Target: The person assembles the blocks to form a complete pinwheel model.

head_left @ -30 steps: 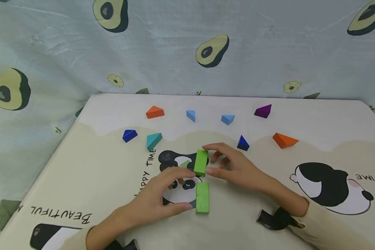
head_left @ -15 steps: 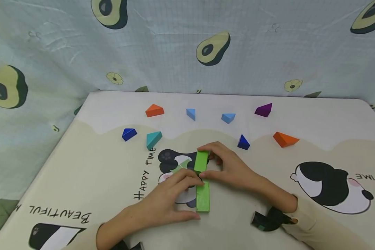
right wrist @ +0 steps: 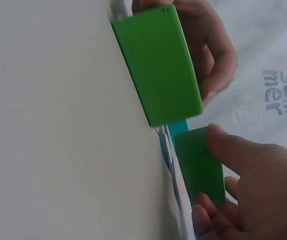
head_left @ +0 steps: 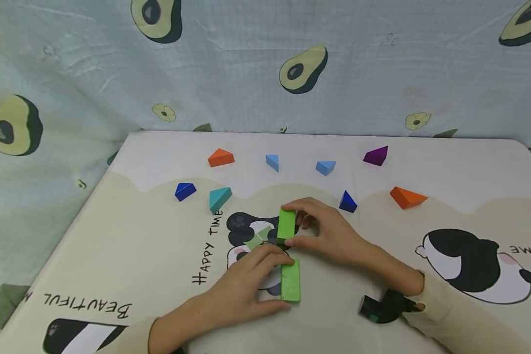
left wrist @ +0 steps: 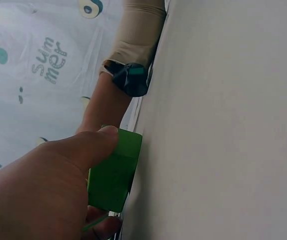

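Two bright green rectangular blocks stand in line at the middle of the table in the head view. My left hand grips the nearer green block by its ends, fingers at the far end and thumb at the near one. The farther green block is pinched between the thumb and index finger of my right hand. A small gap separates the blocks. In the left wrist view, the left thumb lies against a green block. Both blocks, the nearer and farther, show in the right wrist view.
Beyond the hands lie several small wedge blocks, among them a teal one, a dark blue one, an orange one and a purple one. A printed cloth covers the table; an avocado-print curtain hangs behind.
My left fingers have shifted from beside the farther block onto the nearer one. My right fingers have come in around the farther block, which has moved slightly away from the nearer one.
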The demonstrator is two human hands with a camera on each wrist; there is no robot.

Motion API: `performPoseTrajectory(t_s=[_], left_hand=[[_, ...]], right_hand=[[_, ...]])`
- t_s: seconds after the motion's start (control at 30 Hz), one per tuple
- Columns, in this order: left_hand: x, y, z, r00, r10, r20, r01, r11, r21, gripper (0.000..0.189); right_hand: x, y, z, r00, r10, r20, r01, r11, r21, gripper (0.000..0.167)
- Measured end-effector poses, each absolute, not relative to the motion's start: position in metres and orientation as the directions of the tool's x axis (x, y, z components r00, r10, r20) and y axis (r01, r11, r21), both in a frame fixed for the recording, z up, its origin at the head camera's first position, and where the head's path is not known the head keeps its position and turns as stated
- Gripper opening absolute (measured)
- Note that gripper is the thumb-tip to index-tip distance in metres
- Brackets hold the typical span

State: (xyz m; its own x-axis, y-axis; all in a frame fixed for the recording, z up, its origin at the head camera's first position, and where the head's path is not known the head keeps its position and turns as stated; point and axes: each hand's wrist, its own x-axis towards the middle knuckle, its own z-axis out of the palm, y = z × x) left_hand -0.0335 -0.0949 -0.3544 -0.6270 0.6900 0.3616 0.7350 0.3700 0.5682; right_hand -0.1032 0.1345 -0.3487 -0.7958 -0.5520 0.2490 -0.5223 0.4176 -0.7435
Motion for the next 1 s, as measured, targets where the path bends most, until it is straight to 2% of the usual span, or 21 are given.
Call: performPoseTrajectory(t_s=[0.33,1.0], left_hand=[[-0.035,-0.095,-0.355,-0.635,0.696,0.336,0.72,0.374,0.585,0.063],[-0.035,-0.096,-0.354,-0.643,0.695,0.323,0.704,0.37,0.606,0.062]], right_hand=[[-0.122,0.138,-0.345,-0.81,-0.537,0.235,-0.488,0.395,-0.778,0.058],[-0.14,0.139,-0.348,-0.794,-0.57,0.212,-0.478,0.368,-0.798,0.054]])
